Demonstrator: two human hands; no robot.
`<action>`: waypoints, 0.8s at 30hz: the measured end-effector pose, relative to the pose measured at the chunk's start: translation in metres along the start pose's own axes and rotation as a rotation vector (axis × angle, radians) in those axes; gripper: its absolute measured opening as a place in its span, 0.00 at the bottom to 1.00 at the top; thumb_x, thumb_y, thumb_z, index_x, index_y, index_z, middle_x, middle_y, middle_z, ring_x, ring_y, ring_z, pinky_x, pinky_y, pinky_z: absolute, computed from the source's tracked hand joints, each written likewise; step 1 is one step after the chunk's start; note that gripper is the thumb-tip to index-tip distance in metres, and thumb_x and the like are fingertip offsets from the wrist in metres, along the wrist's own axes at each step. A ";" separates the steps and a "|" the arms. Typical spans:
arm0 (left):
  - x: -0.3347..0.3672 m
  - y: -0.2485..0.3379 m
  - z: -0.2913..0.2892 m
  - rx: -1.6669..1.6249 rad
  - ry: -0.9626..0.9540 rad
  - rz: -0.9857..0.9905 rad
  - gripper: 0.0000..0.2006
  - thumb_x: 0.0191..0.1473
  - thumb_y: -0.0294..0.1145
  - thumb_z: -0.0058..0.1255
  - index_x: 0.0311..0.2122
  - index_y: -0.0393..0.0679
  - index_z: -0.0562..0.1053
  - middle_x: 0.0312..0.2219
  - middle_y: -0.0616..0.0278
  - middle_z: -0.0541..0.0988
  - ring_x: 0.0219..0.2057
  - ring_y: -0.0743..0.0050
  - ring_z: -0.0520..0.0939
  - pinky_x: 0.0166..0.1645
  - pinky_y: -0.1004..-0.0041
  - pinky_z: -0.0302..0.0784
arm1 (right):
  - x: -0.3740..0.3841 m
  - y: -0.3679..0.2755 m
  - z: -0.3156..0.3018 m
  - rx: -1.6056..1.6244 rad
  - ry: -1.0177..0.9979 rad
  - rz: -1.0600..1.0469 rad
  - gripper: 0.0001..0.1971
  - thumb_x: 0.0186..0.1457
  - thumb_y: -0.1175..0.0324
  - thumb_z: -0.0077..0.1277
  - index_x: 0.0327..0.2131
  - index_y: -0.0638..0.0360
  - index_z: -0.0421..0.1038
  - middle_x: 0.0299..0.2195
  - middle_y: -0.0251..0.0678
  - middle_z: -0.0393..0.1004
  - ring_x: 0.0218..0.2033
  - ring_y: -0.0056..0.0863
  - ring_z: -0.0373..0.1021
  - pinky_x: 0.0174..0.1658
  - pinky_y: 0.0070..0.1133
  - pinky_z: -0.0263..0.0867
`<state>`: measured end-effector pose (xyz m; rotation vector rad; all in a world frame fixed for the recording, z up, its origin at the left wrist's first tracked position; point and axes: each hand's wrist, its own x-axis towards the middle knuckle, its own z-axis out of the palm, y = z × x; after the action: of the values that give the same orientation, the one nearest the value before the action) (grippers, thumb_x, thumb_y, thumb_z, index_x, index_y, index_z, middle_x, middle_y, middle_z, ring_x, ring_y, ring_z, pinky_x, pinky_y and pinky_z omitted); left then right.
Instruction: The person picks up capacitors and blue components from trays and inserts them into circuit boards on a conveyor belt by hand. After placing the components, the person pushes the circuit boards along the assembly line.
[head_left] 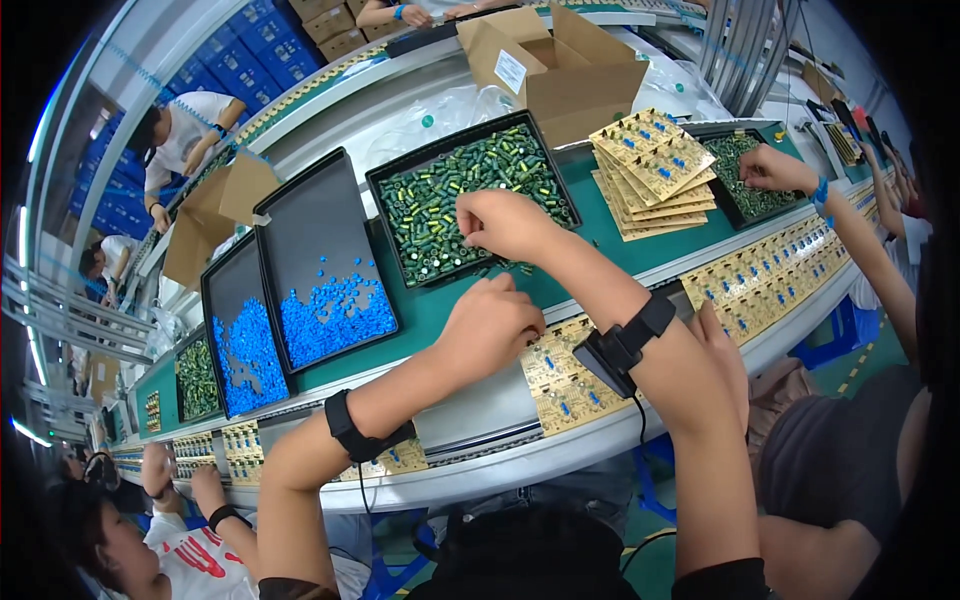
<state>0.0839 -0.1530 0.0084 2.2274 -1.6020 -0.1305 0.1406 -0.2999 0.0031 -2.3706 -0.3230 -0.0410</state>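
A black tray (568, 190) full of green cylindrical capacitors (430, 205) lies in front of me. Over its near part is my right hand (508, 225), with thumb and fingers pinched together; what they hold, if anything, is hidden. My left hand (488, 325) hovers between this tray and the circuit board (572, 375) on the conveyor. Its fingers are curled closed, and their contents do not show. The tan board carries small blue discs and other parts. A few loose green capacitors (518, 268) lie at the tray's near edge, by the left hand.
Left of the capacitors stand two black trays (315, 205) of blue disc components (340, 315). Stacked circuit boards (655, 175) and an open cardboard box (580, 95) are farther back. At right, a co-worker's hand (775, 170) reaches into another tray (735, 205). Another co-worker sits lower left.
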 end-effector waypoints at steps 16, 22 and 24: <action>0.005 0.021 0.001 0.337 -0.143 0.168 0.05 0.36 0.27 0.52 0.24 0.47 0.77 0.22 0.68 0.74 0.32 0.69 0.70 0.37 0.70 0.65 | -0.016 0.000 0.000 -0.006 0.398 -0.129 0.04 0.46 0.72 0.56 0.29 0.56 0.72 0.29 0.36 0.72 0.34 0.37 0.70 0.37 0.32 0.67; 0.000 0.021 0.003 0.317 -0.124 0.190 0.05 0.36 0.26 0.51 0.24 0.44 0.76 0.23 0.66 0.73 0.32 0.67 0.70 0.37 0.70 0.66 | -0.020 -0.004 0.000 -0.059 0.401 -0.145 0.05 0.47 0.72 0.56 0.30 0.56 0.71 0.28 0.36 0.72 0.34 0.37 0.70 0.37 0.31 0.66; -0.001 0.019 0.005 0.257 -0.073 0.192 0.07 0.35 0.25 0.52 0.25 0.43 0.76 0.23 0.65 0.74 0.33 0.66 0.70 0.38 0.70 0.67 | -0.021 -0.005 0.000 -0.057 0.391 -0.144 0.05 0.47 0.72 0.55 0.30 0.56 0.71 0.28 0.36 0.72 0.34 0.37 0.70 0.37 0.31 0.67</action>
<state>0.0652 -0.1582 0.0109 2.2589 -1.9595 0.0508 0.1195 -0.3010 0.0038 -2.3257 -0.3033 -0.5801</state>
